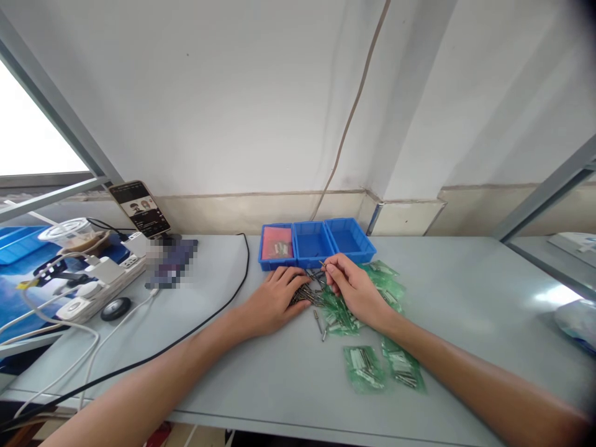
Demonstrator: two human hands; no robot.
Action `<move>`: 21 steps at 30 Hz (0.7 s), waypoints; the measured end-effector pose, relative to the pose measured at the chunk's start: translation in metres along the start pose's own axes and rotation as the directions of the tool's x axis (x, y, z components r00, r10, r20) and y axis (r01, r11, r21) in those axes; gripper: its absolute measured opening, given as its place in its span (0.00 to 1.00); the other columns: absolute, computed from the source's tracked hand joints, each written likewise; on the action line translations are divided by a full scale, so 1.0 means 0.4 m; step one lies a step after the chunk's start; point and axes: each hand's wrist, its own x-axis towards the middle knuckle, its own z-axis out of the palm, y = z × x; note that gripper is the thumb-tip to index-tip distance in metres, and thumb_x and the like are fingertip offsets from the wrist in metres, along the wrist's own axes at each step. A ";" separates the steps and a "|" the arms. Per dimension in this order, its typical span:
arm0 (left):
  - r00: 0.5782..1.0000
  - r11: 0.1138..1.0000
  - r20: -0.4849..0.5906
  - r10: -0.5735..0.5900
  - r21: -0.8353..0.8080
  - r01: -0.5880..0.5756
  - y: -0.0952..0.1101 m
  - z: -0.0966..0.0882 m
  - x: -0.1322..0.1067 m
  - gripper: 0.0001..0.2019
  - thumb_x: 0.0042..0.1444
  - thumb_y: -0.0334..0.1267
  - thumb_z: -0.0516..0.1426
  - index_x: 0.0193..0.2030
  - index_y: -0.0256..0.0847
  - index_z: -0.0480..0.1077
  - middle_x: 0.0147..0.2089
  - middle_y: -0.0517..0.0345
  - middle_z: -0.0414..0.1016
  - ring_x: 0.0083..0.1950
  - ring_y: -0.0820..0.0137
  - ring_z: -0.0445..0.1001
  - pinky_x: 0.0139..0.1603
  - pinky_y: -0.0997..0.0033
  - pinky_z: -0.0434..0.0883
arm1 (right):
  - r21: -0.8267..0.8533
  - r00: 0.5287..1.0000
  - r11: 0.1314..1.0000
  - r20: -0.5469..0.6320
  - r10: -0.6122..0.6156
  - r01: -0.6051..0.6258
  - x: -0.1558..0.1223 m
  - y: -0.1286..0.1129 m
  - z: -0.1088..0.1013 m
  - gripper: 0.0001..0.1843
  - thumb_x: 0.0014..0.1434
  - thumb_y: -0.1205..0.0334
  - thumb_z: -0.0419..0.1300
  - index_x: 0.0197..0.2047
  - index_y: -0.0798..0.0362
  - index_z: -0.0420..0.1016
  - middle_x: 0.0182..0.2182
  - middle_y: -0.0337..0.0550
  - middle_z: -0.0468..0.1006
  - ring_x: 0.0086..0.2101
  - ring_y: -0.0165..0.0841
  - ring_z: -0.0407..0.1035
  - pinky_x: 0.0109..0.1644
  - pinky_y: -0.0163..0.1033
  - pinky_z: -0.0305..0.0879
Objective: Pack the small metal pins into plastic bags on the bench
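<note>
My left hand (275,300) lies palm down on the grey table (288,385), fingers spread over a loose pile of small metal pins (311,293). My right hand (354,290) is closed in a pinch and holds one thin pin (322,264) just in front of the blue trays (316,243). The left tray compartment holds a pink sheet with a few pins (278,243); the other two look empty. Several small green bags of pins (364,366) lie around and under my right wrist.
A phone (139,208) leans on a stand at the back left beside a white power strip (100,282) with chargers and cables. A black cable (209,323) crosses the table. A plastic cup (69,233) sits far left. Wall directly behind the trays.
</note>
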 end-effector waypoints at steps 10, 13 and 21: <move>1.000 1.000 -0.002 0.009 0.011 -0.009 -0.003 0.003 -0.002 0.21 0.75 0.49 0.55 0.69 0.46 0.65 0.68 0.47 0.69 0.66 0.54 0.67 0.68 0.45 0.69 | -0.016 1.000 1.000 -0.004 -0.002 0.002 0.001 0.004 -0.001 0.15 0.77 0.48 0.50 0.40 0.46 0.67 0.31 0.34 0.70 0.28 0.33 0.64 0.35 0.39 0.63; 1.000 1.000 -0.008 0.012 0.005 -0.012 -0.002 0.003 -0.002 0.21 0.75 0.49 0.55 0.69 0.46 0.65 0.68 0.47 0.69 0.66 0.54 0.68 0.68 0.45 0.69 | -0.017 1.000 1.000 0.000 -0.003 0.003 0.000 0.003 -0.002 0.15 0.77 0.48 0.50 0.40 0.46 0.67 0.31 0.34 0.70 0.29 0.33 0.64 0.36 0.40 0.63; 1.000 1.000 -0.005 0.011 0.009 -0.011 -0.004 0.003 -0.002 0.21 0.74 0.48 0.56 0.69 0.46 0.65 0.68 0.47 0.69 0.67 0.53 0.68 0.68 0.45 0.69 | -0.004 1.000 1.000 0.003 0.014 -0.014 0.000 -0.001 -0.001 0.15 0.77 0.49 0.50 0.41 0.47 0.67 0.31 0.34 0.70 0.29 0.32 0.64 0.36 0.39 0.63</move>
